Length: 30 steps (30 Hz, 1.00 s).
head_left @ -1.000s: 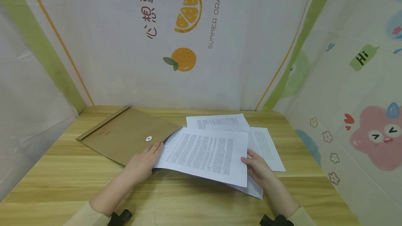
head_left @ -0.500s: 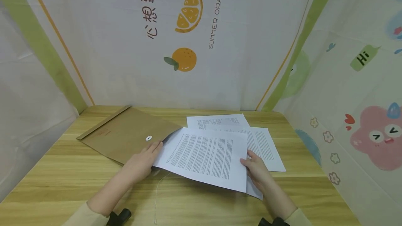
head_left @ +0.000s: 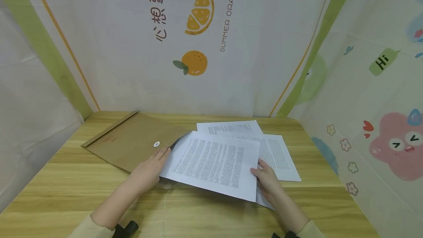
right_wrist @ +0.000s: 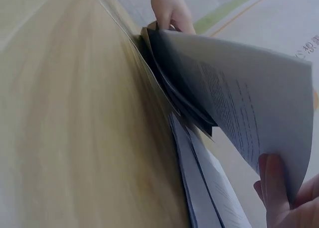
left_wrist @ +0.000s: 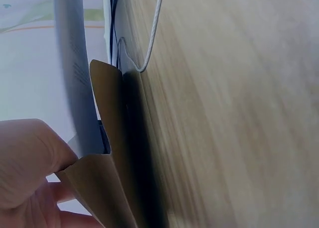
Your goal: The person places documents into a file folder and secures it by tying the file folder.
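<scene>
A brown kraft document envelope with a white button lies on the left of the table, its mouth lifted and facing right. My left hand pinches the edge of that mouth, thumb against the brown flap in the left wrist view. A printed sheet of paper has its left end inside the mouth, while its right part arches above the table. At the sheet's right edge, my right hand grips it between thumb and fingers. More white paper shows under the sheet's lower right corner.
Behind the held sheet, other printed pages lie overlapping on the wooden table. A thin white string trails from beneath the envelope's mouth toward the front. Printed cloth walls stand behind and at both sides.
My right hand has shifted slightly left with the sheet, whose left end sits a little further into the envelope. The mouth has risen slightly; my left hand stays almost in place.
</scene>
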Motion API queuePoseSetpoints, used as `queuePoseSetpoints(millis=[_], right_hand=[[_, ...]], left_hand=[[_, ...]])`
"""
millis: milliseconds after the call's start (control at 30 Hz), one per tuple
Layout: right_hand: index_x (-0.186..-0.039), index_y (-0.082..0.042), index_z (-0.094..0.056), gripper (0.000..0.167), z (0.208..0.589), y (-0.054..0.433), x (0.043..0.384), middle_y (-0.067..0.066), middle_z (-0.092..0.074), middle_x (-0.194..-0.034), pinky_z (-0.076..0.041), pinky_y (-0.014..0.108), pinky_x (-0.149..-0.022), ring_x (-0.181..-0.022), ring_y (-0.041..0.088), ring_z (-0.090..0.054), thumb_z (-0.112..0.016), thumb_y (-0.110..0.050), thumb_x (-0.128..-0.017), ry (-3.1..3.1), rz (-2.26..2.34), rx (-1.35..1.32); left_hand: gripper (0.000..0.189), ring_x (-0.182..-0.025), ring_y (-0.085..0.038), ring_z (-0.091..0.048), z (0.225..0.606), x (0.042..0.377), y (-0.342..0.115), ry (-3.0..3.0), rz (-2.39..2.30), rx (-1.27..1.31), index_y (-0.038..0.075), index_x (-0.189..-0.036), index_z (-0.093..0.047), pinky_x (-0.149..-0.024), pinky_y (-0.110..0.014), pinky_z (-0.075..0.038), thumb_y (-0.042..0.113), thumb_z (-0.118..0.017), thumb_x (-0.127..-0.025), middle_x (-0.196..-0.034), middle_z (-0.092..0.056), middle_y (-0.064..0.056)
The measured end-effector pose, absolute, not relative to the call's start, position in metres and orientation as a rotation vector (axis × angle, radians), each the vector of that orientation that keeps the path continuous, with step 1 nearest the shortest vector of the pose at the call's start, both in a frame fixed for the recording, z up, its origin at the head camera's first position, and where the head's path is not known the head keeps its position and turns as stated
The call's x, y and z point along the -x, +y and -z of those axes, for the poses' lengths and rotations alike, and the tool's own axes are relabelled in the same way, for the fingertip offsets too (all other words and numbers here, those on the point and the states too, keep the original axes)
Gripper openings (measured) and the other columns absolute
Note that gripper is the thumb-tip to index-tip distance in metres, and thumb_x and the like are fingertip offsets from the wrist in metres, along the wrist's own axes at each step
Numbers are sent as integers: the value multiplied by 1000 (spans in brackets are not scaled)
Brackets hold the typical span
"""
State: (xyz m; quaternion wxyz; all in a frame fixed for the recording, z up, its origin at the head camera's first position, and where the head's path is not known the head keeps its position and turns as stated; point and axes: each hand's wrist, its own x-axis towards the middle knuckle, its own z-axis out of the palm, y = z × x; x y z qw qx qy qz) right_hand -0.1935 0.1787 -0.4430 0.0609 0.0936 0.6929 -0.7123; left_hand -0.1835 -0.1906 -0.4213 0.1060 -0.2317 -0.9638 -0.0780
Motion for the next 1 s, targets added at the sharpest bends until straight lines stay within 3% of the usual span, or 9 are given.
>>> queuePoseSetpoints(millis=[200, 533, 733, 1000], right_hand=[[-144, 6, -28, 49, 446, 165, 193, 27, -50, -132, -51, 32, -88, -117, 33, -54, -42, 0, -98, 2093, 2161, -260], [-145, 9, -21, 52, 446, 136, 199, 30, -43, -137, -47, 40, -96, -124, 39, -47, -40, 1, -97, 2019, 2202, -227], [-145, 8, -21, 52, 442, 117, 205, 29, -40, -140, -42, 45, -100, -128, 40, -43, -39, 0, -98, 1952, 2232, -171], [-145, 4, -29, 51, 437, 96, 215, 23, -50, -132, -50, 38, -90, -115, 33, -56, -43, -1, -96, 1896, 2236, -224]], left_hand=[[69, -126, -44, -43, 420, 182, -190, -2824, 238, 687, -12, -138, -40, -86, -52, -50, -19, -58, -71, -141, -41, -27], [74, -125, -44, -43, 426, 183, -190, -2822, 308, 668, -12, -138, -40, -82, -50, -52, -23, -59, -67, -141, -41, -26], [74, -125, -42, -44, 428, 184, -190, -2816, 366, 646, -10, -139, -41, -73, -43, -55, -24, -56, -68, -142, -41, -25], [71, -122, -43, -47, 427, 184, -191, -2778, 472, 607, -11, -139, -40, -89, -49, -49, -26, -56, -72, -139, -42, -28]])
